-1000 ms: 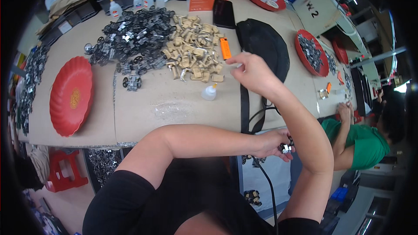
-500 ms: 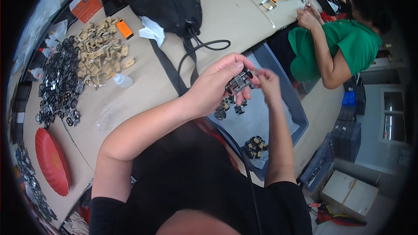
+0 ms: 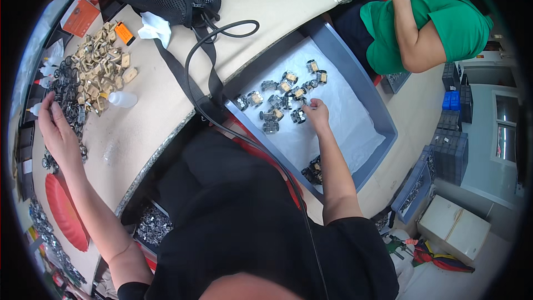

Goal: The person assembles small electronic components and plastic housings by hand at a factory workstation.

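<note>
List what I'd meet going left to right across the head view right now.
Left hand, translucent white plastic squeeze bottle, crumpled white tissue, right hand, cream boxy cabinet.

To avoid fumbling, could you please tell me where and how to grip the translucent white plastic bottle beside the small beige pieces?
I'd grip the bottle around its rounded body, coming from the right: its narrow orange nozzle points left, toward the beige pieces, away from that approach.
</note>
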The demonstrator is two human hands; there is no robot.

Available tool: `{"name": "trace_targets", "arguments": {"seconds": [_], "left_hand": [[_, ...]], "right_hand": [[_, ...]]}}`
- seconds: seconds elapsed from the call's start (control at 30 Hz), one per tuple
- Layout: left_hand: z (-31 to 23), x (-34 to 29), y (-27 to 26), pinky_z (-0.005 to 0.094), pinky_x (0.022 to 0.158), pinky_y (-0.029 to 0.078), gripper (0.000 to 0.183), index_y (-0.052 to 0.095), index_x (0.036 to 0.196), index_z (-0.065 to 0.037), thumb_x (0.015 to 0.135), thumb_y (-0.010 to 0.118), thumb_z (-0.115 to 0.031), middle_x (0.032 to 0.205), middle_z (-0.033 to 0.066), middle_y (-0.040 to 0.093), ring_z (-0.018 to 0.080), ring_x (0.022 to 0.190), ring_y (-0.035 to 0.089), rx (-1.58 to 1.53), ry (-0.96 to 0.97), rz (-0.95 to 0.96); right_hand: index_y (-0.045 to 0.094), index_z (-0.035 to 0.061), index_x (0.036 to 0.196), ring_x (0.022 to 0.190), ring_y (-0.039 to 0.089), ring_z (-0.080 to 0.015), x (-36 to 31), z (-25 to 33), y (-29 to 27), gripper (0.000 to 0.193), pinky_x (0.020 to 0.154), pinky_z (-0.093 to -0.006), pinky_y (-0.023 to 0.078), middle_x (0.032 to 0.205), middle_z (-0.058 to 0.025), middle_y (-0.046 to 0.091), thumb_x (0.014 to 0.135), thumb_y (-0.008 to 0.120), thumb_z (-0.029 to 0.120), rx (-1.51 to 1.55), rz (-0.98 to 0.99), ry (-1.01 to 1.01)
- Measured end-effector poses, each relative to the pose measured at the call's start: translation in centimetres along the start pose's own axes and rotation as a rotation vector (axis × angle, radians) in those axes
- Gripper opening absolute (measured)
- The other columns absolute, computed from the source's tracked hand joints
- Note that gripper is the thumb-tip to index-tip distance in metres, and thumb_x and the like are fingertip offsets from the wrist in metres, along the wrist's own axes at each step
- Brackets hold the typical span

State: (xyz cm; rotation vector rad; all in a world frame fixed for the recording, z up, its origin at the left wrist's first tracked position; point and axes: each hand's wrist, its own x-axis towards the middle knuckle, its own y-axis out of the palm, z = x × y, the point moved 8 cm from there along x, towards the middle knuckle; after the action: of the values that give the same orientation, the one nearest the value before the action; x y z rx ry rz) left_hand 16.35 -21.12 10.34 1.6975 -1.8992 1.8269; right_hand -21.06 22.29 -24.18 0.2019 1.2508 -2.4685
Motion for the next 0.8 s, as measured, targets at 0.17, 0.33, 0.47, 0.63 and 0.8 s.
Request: {"name": "trace_targets", "arguments": {"seconds": [0.17, 0.33, 0.47, 0.63, 0.8], "left_hand": [[6.2, -1.3, 2.3, 0.0369, 0.085, 0.037, 0.028, 0.050, 0.109, -0.005, 0.086, 0.045, -0.021, 0.103, 0.0139, 0.054, 0.0306, 0.097, 0.050, 0.413, 0.052, 0.280], [-3.2, -2.7, 0.5, 0.0329, 0.079, 0.041, 0.023, 0.053, 0.103, -0.001, 0.082, 0.051, -0.011, 0.095, 0.0147, 0.057, 0.0282, 0.087, 0.054, 0.049, 0.092, -0.023], [-12.5, -7.6, 0.4, 0.0318, 0.068, 0.044, 0.020, 0.054, 0.091, 0.001, 0.071, 0.055, 0.003, 0.084, 0.0133, 0.058, 0.0253, 0.074, 0.056, -0.405, 0.463, 0.139], [-21.9, -16.0, 7.7, 0.0354, 0.068, 0.046, 0.028, 0.056, 0.088, -0.004, 0.060, 0.058, 0.000, 0.083, 0.0100, 0.057, 0.0257, 0.076, 0.057, -0.695, 0.710, 1.090], [-26.0, -17.2, 12.4, 0.0319, 0.067, 0.046, 0.041, 0.049, 0.109, -0.001, 0.070, 0.061, -0.002, 0.096, 0.0143, 0.053, 0.0248, 0.079, 0.056, -0.975, 0.347, 1.112]], "right_hand": [[0.057, -0.0001, 0.097, 0.084, 0.058, -0.0241, 0.0, 1.7, 0.9, 0.039, 0.074, -0.0306, 0.045, 0.088, -0.0139, 0.061, 0.066, 0.063, 0.021, -0.055, 0.058, 0.024], [0.058, -0.0019, 0.094, 0.079, 0.059, -0.0209, 0.1, -0.4, -1.3, 0.030, 0.070, -0.0287, 0.045, 0.080, -0.0115, 0.062, 0.069, 0.060, 0.015, 0.074, -0.022, 0.066], [0.056, -0.0012, 0.097, 0.071, 0.055, -0.0150, -2.7, 2.6, -3.2, 0.027, 0.063, -0.0265, 0.043, 0.080, -0.0069, 0.060, 0.073, 0.060, 0.010, 0.805, 0.086, 0.208], [0.054, 0.0012, 0.098, 0.071, 0.053, -0.0129, -6.0, 8.2, -3.5, 0.021, 0.061, -0.0241, 0.041, 0.083, -0.0059, 0.057, 0.078, 0.057, 0.009, 1.452, 0.445, 0.134], [0.053, 0.0015, 0.102, 0.075, 0.053, -0.0140, -11.4, 15.2, -2.2, 0.026, 0.067, -0.0263, 0.043, 0.085, -0.0066, 0.057, 0.078, 0.058, 0.011, 1.738, 0.928, 0.090]]}}
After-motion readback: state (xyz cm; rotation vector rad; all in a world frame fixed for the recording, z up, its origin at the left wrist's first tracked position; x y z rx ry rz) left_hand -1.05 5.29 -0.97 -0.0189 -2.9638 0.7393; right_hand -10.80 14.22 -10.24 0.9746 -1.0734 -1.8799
